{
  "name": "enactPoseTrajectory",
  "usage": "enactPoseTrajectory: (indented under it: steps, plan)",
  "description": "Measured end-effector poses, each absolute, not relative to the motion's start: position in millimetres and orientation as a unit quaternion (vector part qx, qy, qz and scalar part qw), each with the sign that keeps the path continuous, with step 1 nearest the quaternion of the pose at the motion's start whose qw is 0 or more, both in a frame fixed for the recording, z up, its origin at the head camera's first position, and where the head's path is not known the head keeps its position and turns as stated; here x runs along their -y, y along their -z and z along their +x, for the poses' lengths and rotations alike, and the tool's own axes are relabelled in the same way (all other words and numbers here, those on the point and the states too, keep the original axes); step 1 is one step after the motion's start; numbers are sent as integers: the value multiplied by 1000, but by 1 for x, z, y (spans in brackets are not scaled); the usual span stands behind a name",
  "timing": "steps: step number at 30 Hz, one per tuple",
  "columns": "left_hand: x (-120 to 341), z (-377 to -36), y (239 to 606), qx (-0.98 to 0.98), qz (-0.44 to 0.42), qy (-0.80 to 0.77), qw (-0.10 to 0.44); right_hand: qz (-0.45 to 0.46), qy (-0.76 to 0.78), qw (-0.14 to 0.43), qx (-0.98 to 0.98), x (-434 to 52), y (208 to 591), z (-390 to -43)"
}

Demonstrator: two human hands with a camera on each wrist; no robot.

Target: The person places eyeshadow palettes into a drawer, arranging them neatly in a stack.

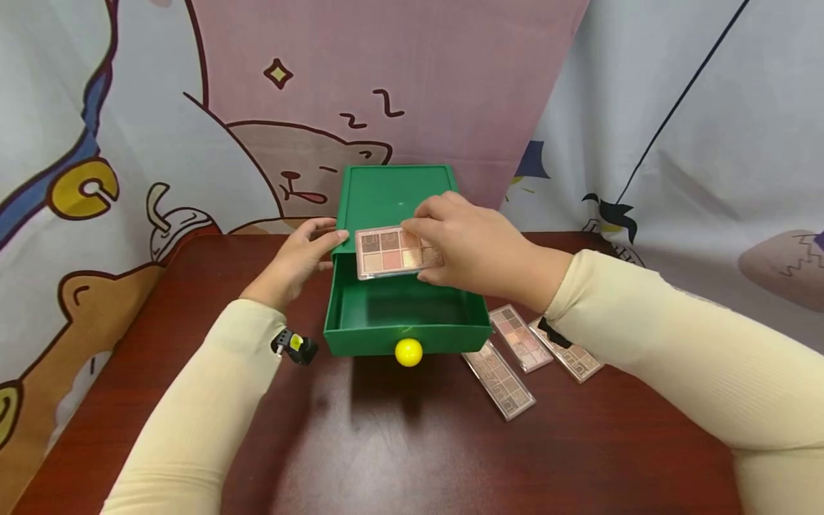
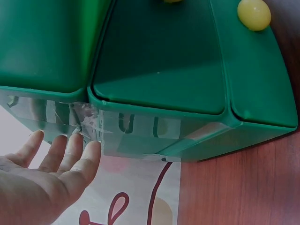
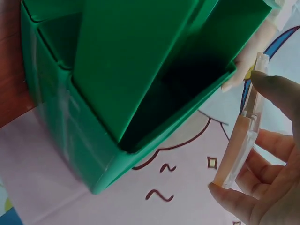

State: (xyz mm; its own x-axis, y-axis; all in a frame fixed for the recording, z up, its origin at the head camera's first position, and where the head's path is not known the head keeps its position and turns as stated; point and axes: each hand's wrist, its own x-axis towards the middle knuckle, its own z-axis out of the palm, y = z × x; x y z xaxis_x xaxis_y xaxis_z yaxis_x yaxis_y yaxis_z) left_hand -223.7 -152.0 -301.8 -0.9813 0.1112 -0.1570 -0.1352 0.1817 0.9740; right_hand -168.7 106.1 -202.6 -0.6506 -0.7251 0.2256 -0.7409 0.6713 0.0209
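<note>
A green drawer box [image 1: 393,189] stands on the dark red table [image 1: 386,443], its drawer [image 1: 405,332] pulled out toward me with a yellow ball knob [image 1: 408,352]. My right hand [image 1: 470,247] pinches an eyeshadow palette [image 1: 395,252] by its right end and holds it flat over the open drawer. In the right wrist view the palette [image 3: 241,145] shows edge-on between thumb and fingers. My left hand [image 1: 299,257] rests with straight fingers against the box's left side; the left wrist view shows its fingers [image 2: 70,154] beside the green wall [image 2: 159,93].
Three more eyeshadow palettes [image 1: 498,379] [image 1: 520,337] [image 1: 573,357] lie on the table right of the drawer, under my right forearm. A cartoon-printed cloth [image 1: 193,107] hangs behind the box. The table's left edge runs near my left sleeve.
</note>
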Motion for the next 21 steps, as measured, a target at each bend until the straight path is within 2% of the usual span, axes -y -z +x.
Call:
enactPoseTrajectory:
  steps: [10,21]
  plan:
    - [155,-226,303,-759,0,-643,99,410,14,7,912,-83,199,-167]
    - [156,-226,304,-753,-1,-651,95,410,64,-42,909,-59,204,-170]
